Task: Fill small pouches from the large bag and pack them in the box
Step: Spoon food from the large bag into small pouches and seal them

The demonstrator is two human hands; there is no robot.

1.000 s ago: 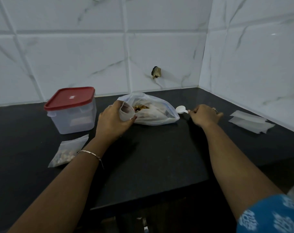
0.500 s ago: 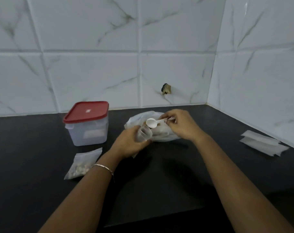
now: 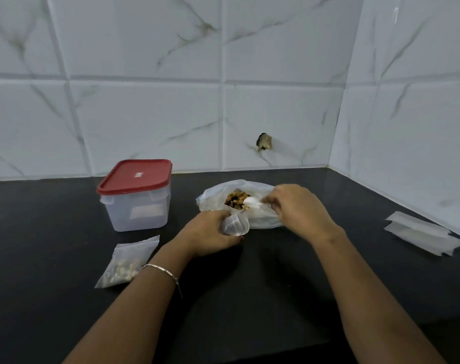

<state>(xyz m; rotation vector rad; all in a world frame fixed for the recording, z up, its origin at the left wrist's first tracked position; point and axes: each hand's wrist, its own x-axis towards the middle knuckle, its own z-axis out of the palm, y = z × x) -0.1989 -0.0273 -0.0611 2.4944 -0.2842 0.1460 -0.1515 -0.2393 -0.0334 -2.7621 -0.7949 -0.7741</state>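
Note:
The large clear bag [image 3: 263, 218] lies on the black counter, its mouth open on a brown and yellow mix [image 3: 234, 199]. My right hand [image 3: 299, 208] pinches the handle of a white spoon [image 3: 251, 202], whose bowl sits at the mix inside the bag. Just in front of the bag, my left hand [image 3: 208, 233] grips a small clear pouch [image 3: 235, 224] with its mouth held open toward the bag. A filled small pouch [image 3: 126, 261] lies flat to the left. The box [image 3: 135, 203], clear plastic with a red lid on, stands behind that pouch.
Several flat pouches [image 3: 423, 233] lie stacked at the right, close to the side wall. White tiled walls close the counter [image 3: 250, 298] at the back and right. The counter's front edge runs below my forearms.
My right hand picked the spoon up from beside the bag, carried it left over the pouch, and now dips it into the bag's mouth. My left hand keeps hold of the small pouch.

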